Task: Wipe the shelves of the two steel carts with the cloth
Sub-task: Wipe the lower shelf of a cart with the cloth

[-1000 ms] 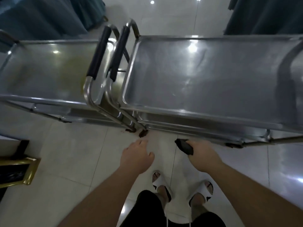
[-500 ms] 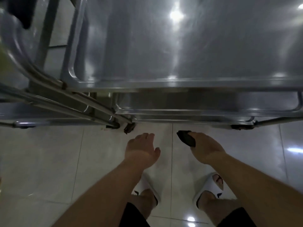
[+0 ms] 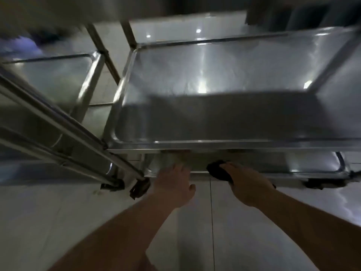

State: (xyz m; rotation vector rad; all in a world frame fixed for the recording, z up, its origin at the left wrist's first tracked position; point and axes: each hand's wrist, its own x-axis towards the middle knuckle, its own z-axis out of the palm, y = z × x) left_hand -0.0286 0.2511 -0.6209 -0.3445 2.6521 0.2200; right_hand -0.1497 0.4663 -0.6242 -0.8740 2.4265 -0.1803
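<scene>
Far left, the second steel cart point(image 3: 54, 83) stands just beside the near cart's middle shelf point(image 3: 224, 106). Down low, the left hand point(image 3: 173, 184) reaches fingers out, empty, toward the bottom shelf point(image 3: 312, 163). The right hand point(image 3: 248, 184) bunches the dark cloth point(image 3: 217, 170) at that shelf's front edge. Soft and light, the cloth should wipe best flattened under the palm, while the steel looks rigid and slick.

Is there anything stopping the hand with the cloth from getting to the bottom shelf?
Nothing visible does. The right hand already holds the dark cloth at the front rim of the bottom shelf; the shelf above overhangs it.
</scene>
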